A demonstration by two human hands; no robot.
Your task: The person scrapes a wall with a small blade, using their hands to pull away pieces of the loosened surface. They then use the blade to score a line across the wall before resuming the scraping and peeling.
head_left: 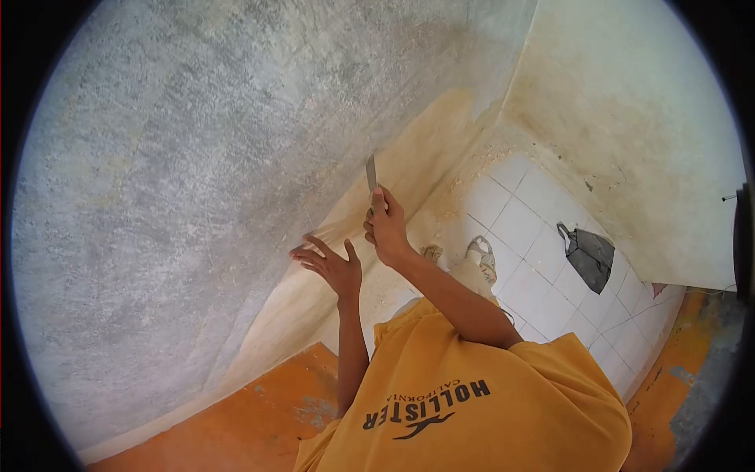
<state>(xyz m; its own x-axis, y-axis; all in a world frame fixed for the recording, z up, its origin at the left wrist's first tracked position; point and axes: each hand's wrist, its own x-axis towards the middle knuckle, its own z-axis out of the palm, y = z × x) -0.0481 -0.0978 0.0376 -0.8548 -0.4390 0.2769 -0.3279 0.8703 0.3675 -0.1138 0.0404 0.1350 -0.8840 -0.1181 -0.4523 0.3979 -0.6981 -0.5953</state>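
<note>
My right hand is closed around the handle of a scraper. Its flat metal blade points up toward the wall, near the line where a rough grey surface meets a smooth cream-coloured area. To the left and a little lower, my left hand has its fingers spread, with the fingertips at the wall along that same border. The cream area runs from the corner down toward the lower left, below the grey part.
White floor tiles lie to the right, with crumbs and flakes along the wall's foot. A dark grey bag rests on them, and a thin cable crosses nearby. My shoe stands on the tiles. Orange surfaces show at lower left and right.
</note>
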